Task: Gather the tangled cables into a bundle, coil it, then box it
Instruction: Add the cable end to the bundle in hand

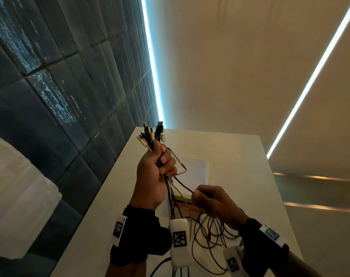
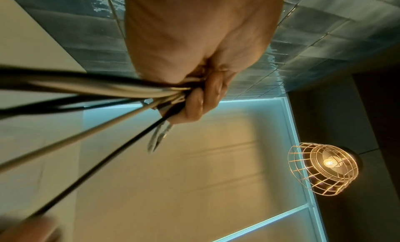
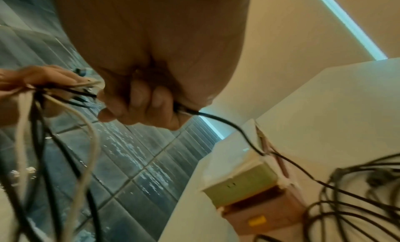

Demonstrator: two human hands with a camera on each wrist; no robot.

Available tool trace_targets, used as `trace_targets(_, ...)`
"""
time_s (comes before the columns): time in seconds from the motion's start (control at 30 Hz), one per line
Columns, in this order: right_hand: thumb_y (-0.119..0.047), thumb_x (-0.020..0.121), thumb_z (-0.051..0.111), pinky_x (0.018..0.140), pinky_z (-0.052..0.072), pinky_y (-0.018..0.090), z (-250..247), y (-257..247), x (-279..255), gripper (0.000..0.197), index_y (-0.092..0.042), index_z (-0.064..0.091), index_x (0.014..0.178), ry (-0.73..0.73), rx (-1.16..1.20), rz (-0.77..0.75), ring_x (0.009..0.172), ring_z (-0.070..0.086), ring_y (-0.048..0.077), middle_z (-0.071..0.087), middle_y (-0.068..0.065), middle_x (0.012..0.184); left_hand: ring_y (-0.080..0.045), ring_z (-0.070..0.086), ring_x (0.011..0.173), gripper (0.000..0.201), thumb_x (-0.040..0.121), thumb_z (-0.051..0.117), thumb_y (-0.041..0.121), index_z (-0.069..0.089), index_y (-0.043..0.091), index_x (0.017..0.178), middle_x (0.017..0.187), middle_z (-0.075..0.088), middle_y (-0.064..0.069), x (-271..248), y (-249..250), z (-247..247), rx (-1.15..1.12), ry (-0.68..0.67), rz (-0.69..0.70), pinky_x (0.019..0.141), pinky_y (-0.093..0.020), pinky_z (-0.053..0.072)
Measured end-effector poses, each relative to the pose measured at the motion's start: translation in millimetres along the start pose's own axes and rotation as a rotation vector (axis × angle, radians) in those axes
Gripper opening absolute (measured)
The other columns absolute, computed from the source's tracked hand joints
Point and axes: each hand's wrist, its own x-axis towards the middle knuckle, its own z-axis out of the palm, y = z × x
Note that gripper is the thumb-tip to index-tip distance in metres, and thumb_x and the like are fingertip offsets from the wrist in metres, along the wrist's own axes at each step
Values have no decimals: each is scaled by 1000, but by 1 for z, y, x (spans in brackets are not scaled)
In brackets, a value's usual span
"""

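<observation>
1. Left hand is fisting the cables just below the plugs, raised above the counter.
2. Right hand is pinching one black cable pulled out sideways.
3. Loose ends are lying tangled on the counter beside the box.

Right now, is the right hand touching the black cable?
Touching. The right wrist view shows the right hand curled round the black cable, which comes out of its fist toward the table.
</observation>
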Motion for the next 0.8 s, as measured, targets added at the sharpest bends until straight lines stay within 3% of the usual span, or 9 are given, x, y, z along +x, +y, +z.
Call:
trace_targets(0.13,-39,93,55,47,28,21,-6,21,-5,31,-21,65,69,-11,-1,38,49,35,9,44,-1,57,-5,28,42,28,99,40,32,46,16,76,55,32,6,0,3,-5,12,19,34,42,-20,27)
trace_targets(0.23,-28,95,54,51,29,23,-11,35,-10,30,-23,68,69,-46,-10,40,53,36,12,43,-4,58,-4,26,40,30,102,37,30,47,16,77,55,34,7,1,8,-11,-1,43,88,40,-19,27)
trace_targets(0.33,-19,97,55,53,30,25,-24,58,-19,27,-10,71,77,-11,-58,98,57,38,16,45,-2,60,-3,25,40,31,103,36,30,48,18,78,55,35,8,1,22,-22,-16,72,160,39,-19,27)
trace_targets(0.4,-15,97,54,52,30,23,-31,71,-23,28,-10,72,76,18,-102,151,54,38,11,46,-7,57,-3,24,40,31,104,35,31,48,18,78,55,35,9,0,26,-26,0,106,196,39,-19,26)
trace_targets(0.5,-14,96,55,52,34,27,-33,69,-18,30,-16,67,69,129,-288,247,48,41,5,48,-9,49,-3,24,39,32,104,36,29,46,18,76,53,35,9,-2,20,-24,99,201,200,37,-18,24)
trace_targets(0.57,-14,95,55,51,34,29,-30,52,-9,26,-10,67,72,255,-334,271,47,42,9,49,-6,51,-4,25,39,31,104,37,27,45,18,75,54,36,7,-3,10,-19,205,252,161,36,-18,23)
trace_targets(0.67,-13,94,57,43,31,27,-19,10,2,19,-1,66,82,390,-78,178,43,38,13,46,2,54,-7,29,42,30,104,38,28,44,17,76,58,41,3,-5,-4,-9,343,286,68,40,-21,22)
trace_targets(0.8,-13,91,62,38,30,21,5,-43,10,16,2,63,86,377,41,-36,40,38,11,50,0,57,-14,45,49,29,104,36,31,46,14,82,65,61,-6,-5,-18,1,518,286,-42,44,-24,29)
